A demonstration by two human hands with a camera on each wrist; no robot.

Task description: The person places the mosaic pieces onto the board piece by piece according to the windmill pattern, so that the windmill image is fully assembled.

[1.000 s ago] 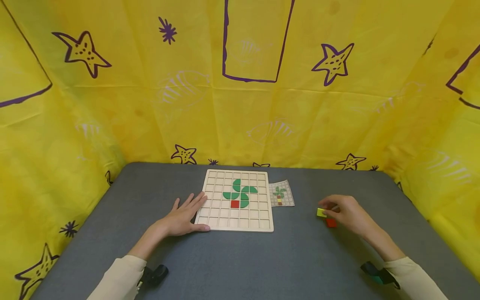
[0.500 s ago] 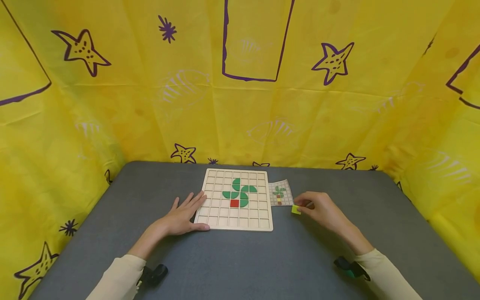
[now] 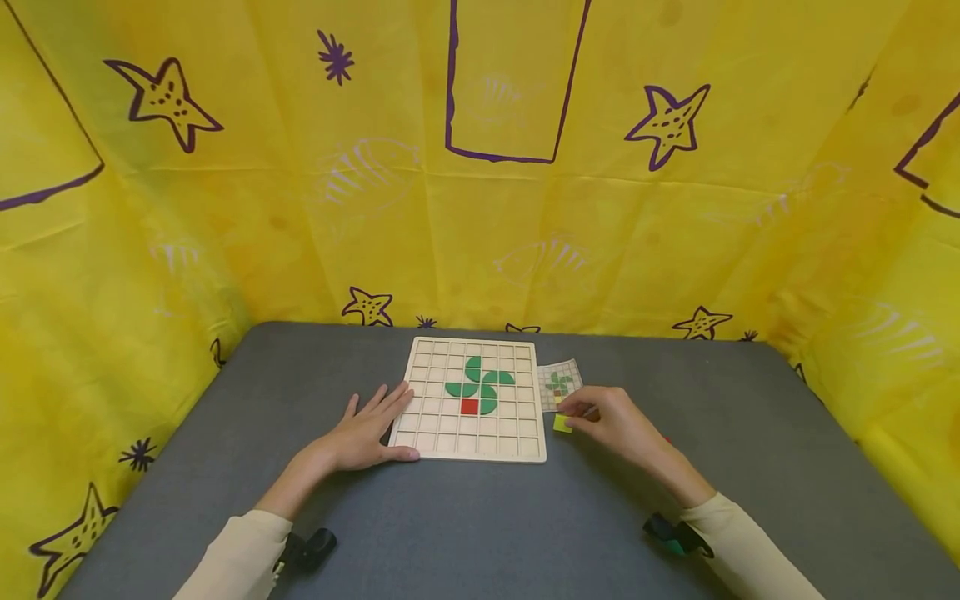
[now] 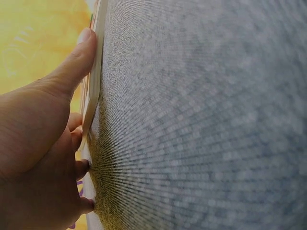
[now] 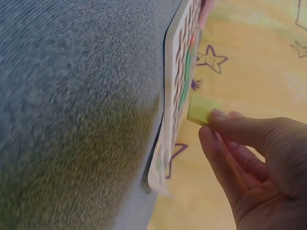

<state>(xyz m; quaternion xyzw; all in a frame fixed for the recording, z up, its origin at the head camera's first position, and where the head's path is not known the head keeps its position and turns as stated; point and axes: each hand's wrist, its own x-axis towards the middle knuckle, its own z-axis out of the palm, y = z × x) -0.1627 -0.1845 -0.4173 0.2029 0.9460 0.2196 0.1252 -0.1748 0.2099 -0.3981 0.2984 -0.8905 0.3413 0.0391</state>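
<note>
A pale wooden grid board [image 3: 517, 450] lies on the grey table, with green quarter-circle tiles [image 3: 498, 379] in a pinwheel and a red square tile [image 3: 469, 407] below them. My left hand [image 3: 360, 437] rests spread at the board's left edge, thumb at its near left corner in the left wrist view. Between thumb and fingertips my right hand [image 3: 611, 421] pinches a yellow square tile [image 5: 203, 108], raised off the table just right of the board. Under those fingers, a small pattern card [image 3: 551, 385] is partly hidden.
Another red tile [image 3: 668, 439] shows only a sliver behind my right wrist. The grey table [image 3: 465, 533] reaches back to a yellow cloth [image 3: 480, 233] with drawn stars and fish, which hangs on the far side and both flanks.
My right hand has lifted the yellow tile from beside the red one and carried it left, up to the board's right edge. My left hand stays put.
</note>
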